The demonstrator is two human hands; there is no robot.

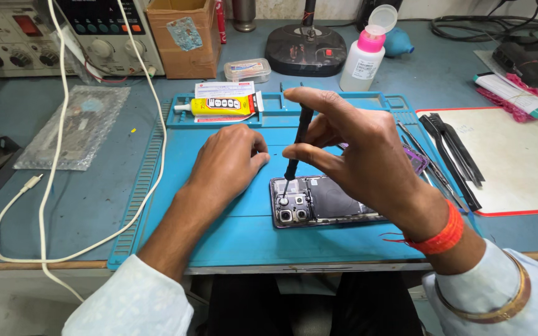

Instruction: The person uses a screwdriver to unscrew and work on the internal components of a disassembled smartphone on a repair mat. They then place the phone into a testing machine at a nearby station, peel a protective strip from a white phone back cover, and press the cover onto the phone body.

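Observation:
An opened smartphone [319, 202] lies back-up on the blue work mat [231, 230], its camera modules at the left end. My right hand [359, 152] grips a black screwdriver [299, 143] held upright, its tip on the phone near the cameras. My left hand [225, 162] rests as a loose fist on the mat just left of the phone, holding nothing that I can see.
A yellow glue tube [222, 106] lies in the mat's tray. Black pry tools [453, 152] rest on a white pad at right. A pink-capped bottle [363, 59], cardboard box [182, 37], power supply [104, 31] and white cable [57, 155] stand around.

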